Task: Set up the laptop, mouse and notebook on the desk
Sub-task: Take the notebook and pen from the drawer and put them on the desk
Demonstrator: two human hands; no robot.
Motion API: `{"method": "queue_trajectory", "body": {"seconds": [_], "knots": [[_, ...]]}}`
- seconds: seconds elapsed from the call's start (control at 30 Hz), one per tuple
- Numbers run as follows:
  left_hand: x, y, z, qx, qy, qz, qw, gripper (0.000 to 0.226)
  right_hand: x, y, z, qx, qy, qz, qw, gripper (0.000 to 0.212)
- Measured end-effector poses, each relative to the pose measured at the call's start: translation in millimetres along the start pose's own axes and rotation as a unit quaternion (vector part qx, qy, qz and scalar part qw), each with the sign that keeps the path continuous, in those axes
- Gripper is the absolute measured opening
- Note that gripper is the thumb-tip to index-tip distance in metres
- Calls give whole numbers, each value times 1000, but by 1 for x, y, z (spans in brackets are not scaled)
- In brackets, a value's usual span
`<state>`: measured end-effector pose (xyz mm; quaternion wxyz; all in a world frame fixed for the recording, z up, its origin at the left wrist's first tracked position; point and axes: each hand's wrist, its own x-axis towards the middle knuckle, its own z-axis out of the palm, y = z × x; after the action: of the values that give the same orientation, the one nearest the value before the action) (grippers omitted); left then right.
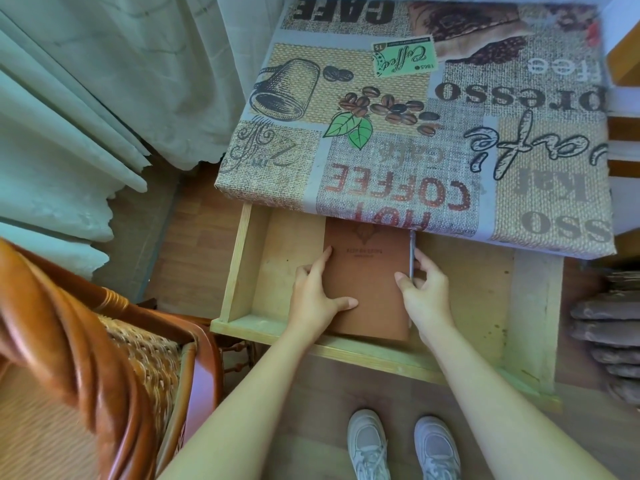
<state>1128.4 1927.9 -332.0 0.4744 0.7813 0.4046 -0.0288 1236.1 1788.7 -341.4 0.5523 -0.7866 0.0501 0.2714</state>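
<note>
While the drawer stands pulled out toward the person, the scene reads as follows.

Tabletop (pixel 398 98): covered by a cloth printed with coffee words, beans and a cup; its near edge overhangs the back of the drawer.
Curtains (pixel 69 98): pale folds hanging to the left of the tabletop, reaching the wooden floor.
Chair (pixel 104 358): rattan with a woven seat and glossy brown frame, at lower left, beside the drawer's left corner.
Drawer (pixel 242 265): light wood, open below the tabletop, with a bare board bottom.
Notebook (pixel 367 278): brown cover with small printed lettering, lying flat in the drawer; its far end is tucked under the cloth's edge.
Left hand (pixel 317 296): fingers straight and relaxed, pressed on the notebook's left edge, thumb lying across the cover.
Right hand (pixel 424 289): fingers curled at the notebook's right edge, pinching the pen.
Shoes (pixel 401 448): pale sneakers on the floor below the drawer front.
Pen (pixel 412 254): slim, silvery, lying along the notebook's right side, touching it.
</note>
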Motion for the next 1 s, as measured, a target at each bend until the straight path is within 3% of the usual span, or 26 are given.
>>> {"method": "queue_trajectory", "body": {"seconds": [0.47,1.0], "knots": [[-52,30,-28,-2,6,34,999,104,-57,-30,-28,94,-16,-4,995,55],[-135,84,-52,32,38,60,997,107,-123,-69,-85,117,-57,-50,990,59]]}}
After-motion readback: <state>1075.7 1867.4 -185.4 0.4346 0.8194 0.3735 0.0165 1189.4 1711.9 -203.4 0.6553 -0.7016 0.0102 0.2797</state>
